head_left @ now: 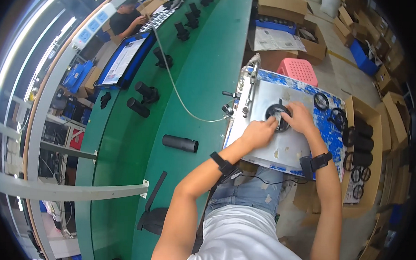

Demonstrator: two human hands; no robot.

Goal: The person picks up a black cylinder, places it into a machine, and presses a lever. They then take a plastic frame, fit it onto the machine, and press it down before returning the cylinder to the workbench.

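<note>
Both hands meet over a black ring-shaped part (pixel 278 118) that lies flat near the middle of a grey metal work plate (pixel 264 97) with worn blue edges. The left hand (pixel 258 131) is curled, its fingertips pinching at the near-left rim of the ring, and the right hand (pixel 300 117) cups the far-right side, fingers closed around it; whether something small is being pressed into the ring is too blurred to tell. Judging from how things lie, the work looks to be in mid-batch: two more black rings (pixel 330 110) wait on the plate's right edge, a cardboard box (pixel 370 149) just beside the plate holds black cylinders and further rings, and several black cylinders (pixel 180 143) lie or stand scattered along the green bench (pixel 206 61) to the left, so some pieces seem handled and plenty are left. Room is tight on the right, where the box butts against the plate and stacked cartons crowd the floor beyond. On the plate's left edge a metal clamp fixture (pixel 247 92) stands upright with a thin cable (pixel 181 97) trailing across the bench, hemming that side. The near part of the plate, towards the person's lap, is bare, and the bench to the left offers the most open space. Another person (pixel 127 18) works well apart at the far end.
</note>
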